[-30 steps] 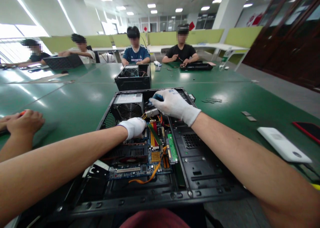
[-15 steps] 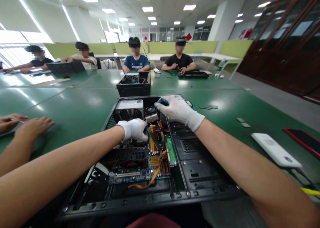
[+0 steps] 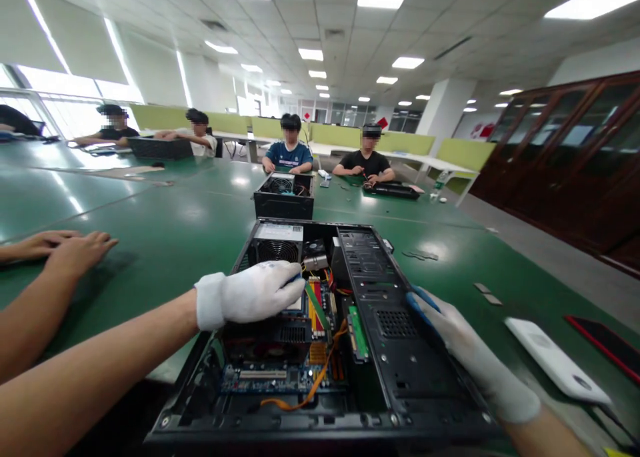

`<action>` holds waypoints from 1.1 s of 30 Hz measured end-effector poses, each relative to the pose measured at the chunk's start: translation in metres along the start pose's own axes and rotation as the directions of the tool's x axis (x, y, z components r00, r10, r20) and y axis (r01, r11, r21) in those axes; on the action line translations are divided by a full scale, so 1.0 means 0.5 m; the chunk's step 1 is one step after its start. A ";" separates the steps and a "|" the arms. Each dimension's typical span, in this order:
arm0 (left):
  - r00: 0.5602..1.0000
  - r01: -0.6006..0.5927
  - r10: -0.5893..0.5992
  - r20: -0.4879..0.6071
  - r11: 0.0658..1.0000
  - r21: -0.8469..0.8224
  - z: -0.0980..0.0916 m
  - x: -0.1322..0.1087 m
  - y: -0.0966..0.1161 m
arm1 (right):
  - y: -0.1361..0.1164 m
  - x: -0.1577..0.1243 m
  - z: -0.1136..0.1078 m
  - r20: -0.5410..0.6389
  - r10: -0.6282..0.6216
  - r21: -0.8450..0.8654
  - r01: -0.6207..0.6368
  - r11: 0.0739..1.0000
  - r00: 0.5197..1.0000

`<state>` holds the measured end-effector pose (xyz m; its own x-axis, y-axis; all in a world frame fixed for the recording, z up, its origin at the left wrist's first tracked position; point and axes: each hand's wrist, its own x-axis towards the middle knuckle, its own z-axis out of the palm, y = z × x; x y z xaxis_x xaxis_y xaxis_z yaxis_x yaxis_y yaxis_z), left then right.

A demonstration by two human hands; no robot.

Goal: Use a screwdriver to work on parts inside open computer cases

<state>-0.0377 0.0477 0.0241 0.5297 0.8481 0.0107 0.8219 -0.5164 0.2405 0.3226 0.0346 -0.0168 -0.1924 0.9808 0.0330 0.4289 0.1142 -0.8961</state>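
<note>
**Open computer case [image 3: 320,437] at the near middle of the green table [image 3: 175,223], a gloved hand on each half.**

The case looks like a heavy, stiff steel shell with thin edges, best lifted by its outer rim. The motherboard [image 3: 280,377] inside is fragile and best touched at its edges only. The left hand [image 3: 250,295] lies palm down over the board's far part, fingers stretched, closed on nothing that shows. The right hand [image 3: 470,353], well apart to the right, is clamped on a blue-handled tool [image 3: 419,302] above the black drive panel [image 3: 400,357]. Counted: two cases, with the second case [image 3: 283,207] just beyond; one orange cable [image 3: 305,393]; one white device [image 3: 555,360] right; a co-worker's two bare hands [image 3: 80,249] left; four people seated far off.
</note>
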 end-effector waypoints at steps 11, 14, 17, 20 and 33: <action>0.983 0.094 -0.095 -0.157 0.995 -0.012 0.007 -0.240 0.052 | -0.051 0.059 0.124 -0.031 -0.116 -0.156 0.110 0.982 0.993; 0.963 0.036 -0.035 -0.266 0.999 0.001 0.036 -0.282 0.044 | -0.103 0.095 0.202 -0.021 -0.152 -0.271 0.141 0.952 0.988; 0.951 0.022 -0.016 -0.310 1.000 0.014 0.040 -0.291 0.003 | -0.144 0.140 0.286 0.011 -0.191 -0.322 0.184 0.929 0.982; 0.930 0.051 -0.040 -0.367 0.998 0.022 -0.015 -0.278 -0.083 | -0.168 0.190 0.372 0.033 -0.203 -0.401 0.199 0.894 0.979; 0.677 0.018 0.342 -0.652 0.878 0.479 0.283 -0.270 -0.094 | -0.274 0.458 0.655 0.256 -0.279 -0.629 0.379 0.679 0.926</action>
<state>-0.1181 -0.0596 -0.1261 0.5031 0.4753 0.7218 0.8311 -0.4951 -0.2532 -0.0692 0.1919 -0.0313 -0.5238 0.8354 0.1668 0.7737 0.5485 -0.3172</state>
